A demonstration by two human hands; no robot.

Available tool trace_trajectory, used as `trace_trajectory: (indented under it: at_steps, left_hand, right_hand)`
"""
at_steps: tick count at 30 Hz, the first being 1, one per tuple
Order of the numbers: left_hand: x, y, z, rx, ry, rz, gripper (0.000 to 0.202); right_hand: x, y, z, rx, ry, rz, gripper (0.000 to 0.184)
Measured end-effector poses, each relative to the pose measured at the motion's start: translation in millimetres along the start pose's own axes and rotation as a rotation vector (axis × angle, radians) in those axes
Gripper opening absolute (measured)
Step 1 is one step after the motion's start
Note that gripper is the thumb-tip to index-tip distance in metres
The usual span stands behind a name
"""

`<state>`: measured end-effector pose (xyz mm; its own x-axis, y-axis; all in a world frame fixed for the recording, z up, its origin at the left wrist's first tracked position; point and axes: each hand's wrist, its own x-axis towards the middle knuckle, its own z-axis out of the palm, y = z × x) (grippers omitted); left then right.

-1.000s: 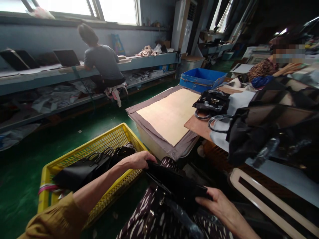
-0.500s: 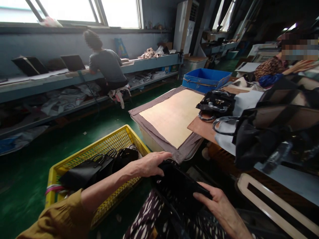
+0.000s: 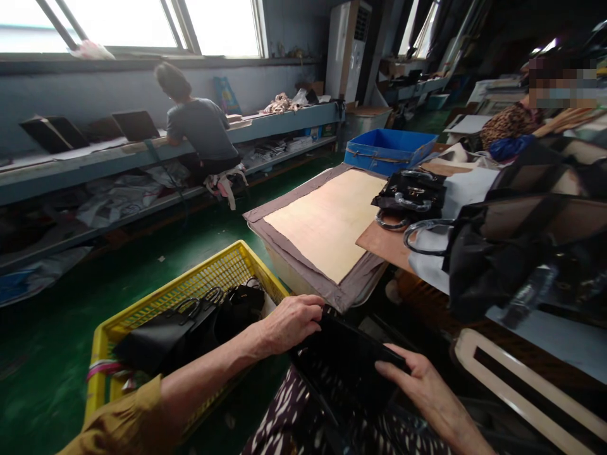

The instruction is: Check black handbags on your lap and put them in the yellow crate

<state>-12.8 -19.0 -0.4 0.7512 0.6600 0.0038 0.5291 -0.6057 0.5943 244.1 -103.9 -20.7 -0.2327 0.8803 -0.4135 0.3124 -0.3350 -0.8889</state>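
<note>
A black bag (image 3: 346,366) rests on my lap at the bottom centre. My left hand (image 3: 290,322) grips its far left edge with the fingers curled over it. My right hand (image 3: 420,379) holds the right side of the same bag, fingers pressed on its top. Just left of my knees stands a yellow crate (image 3: 199,278) with several black handbags (image 3: 190,325) inside.
A cloth-covered board (image 3: 322,221) lies on a box ahead. More black bags (image 3: 410,193) pile on the table at right, beside a blue bin (image 3: 386,148). One person stands at the long bench (image 3: 118,155) by the windows; another sits at far right.
The bag has been turned slightly on my lap. My left hand shifted a little right and down along its edge. The view has swung slightly.
</note>
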Motion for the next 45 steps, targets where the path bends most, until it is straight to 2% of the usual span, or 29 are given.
trace_trajectory:
  at_steps: [5, 12, 18, 22, 29, 33, 37, 40, 45]
  left_hand:
    - [1.5, 1.8, -2.6, -0.035, -0.041, 0.032, 0.018]
    - [10.3, -0.4, 3.5, -0.051, -0.044, 0.025, 0.019]
    - [20.0, -4.7, 7.5, -0.098, -0.038, 0.037, 0.021]
    - [20.8, -7.5, 9.7, -0.117, -0.016, 0.034, 0.021]
    - [22.9, -11.7, 11.7, -0.128, -0.008, -0.008, 0.02]
    - [24.0, -13.1, 13.7, -0.124, -0.002, -0.023, 0.019]
    - [24.8, -11.0, 14.8, -0.132, -0.014, -0.015, 0.018]
    - [25.2, -9.0, 15.3, -0.13, -0.025, 0.0, 0.018]
    - [23.7, -10.1, 16.2, -0.127, -0.02, 0.028, 0.019]
  right_hand:
    - [3.6, 0.9, -3.7, -0.046, 0.023, -0.024, 0.028]
    - [5.1, -7.2, -4.8, -0.19, 0.107, -0.039, 0.041]
    - [10.8, -2.1, -3.8, -0.151, 0.219, -0.043, 0.04]
    - [15.7, 5.1, -3.7, -0.154, 0.225, -0.041, 0.037]
    - [15.9, 5.1, 2.4, -0.47, 0.351, -0.083, 0.039]
    - [17.2, 3.8, 6.1, -0.733, 0.389, -0.206, 0.032]
    - [21.9, 2.0, 10.4, -1.06, 0.366, -0.347, 0.025]
    - [26.3, -0.4, 15.0, -1.128, 0.361, -0.35, 0.023]
    - [30.3, -5.3, 19.3, -1.108, 0.403, -0.258, 0.019]
